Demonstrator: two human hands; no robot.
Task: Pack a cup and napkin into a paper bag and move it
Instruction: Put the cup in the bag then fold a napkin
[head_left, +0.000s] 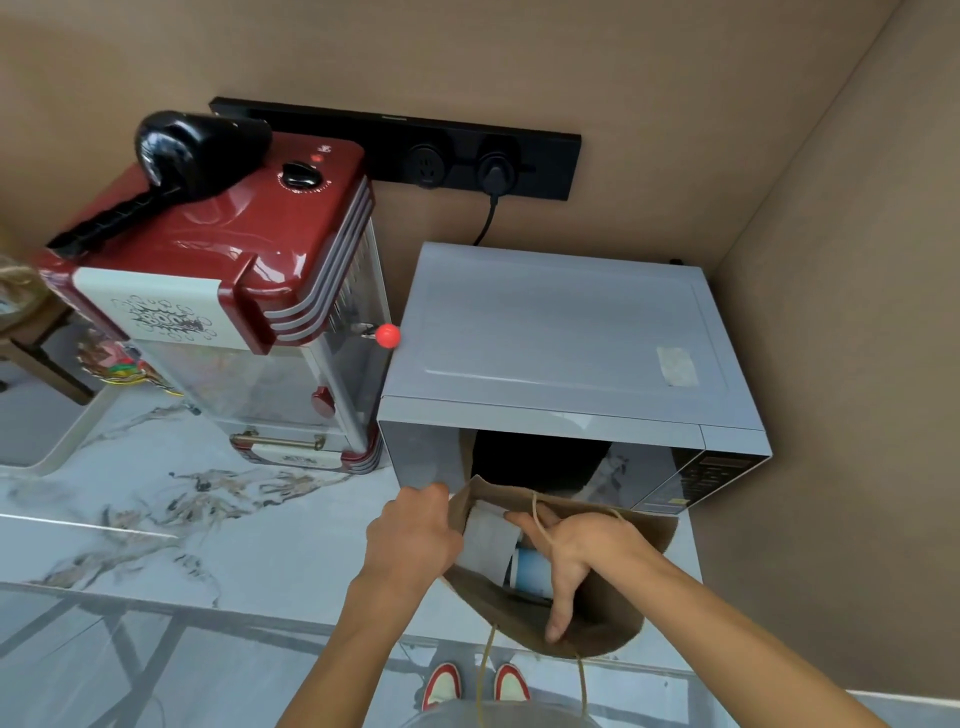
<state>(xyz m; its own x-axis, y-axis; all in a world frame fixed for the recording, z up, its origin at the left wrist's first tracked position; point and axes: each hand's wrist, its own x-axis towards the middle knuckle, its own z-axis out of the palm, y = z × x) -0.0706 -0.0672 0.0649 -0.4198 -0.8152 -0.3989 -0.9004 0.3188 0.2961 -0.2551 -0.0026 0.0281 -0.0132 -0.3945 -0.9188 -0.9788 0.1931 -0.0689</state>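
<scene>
From the head camera I look down on a marble counter (156, 519) with a brown paper bag (597, 618) standing open at its near edge, right in front of a grey microwave (561, 343). My left hand (410, 535) is clamped on the bag's left rim, fingers curled over the paper and holding the mouth wide. My right hand (571, 556) reaches into the opening from the right with fingers spread apart and nothing gripped; the fingertips touch the napkin (491, 540), and the thumb points down toward the bag's near wall. The white napkin lies inside the bag against its left side. The cup (530, 571), pale blue and white, lies just beside and partly under the napkin, deeper in the bag, with my right palm covering part of it. One string handle loops over the back of my right hand, another hangs down from the near rim toward my shoes (475, 686). Left of the microwave stands a red popcorn machine (234, 260), and a black socket strip (415, 150) runs along the wall behind both.
</scene>
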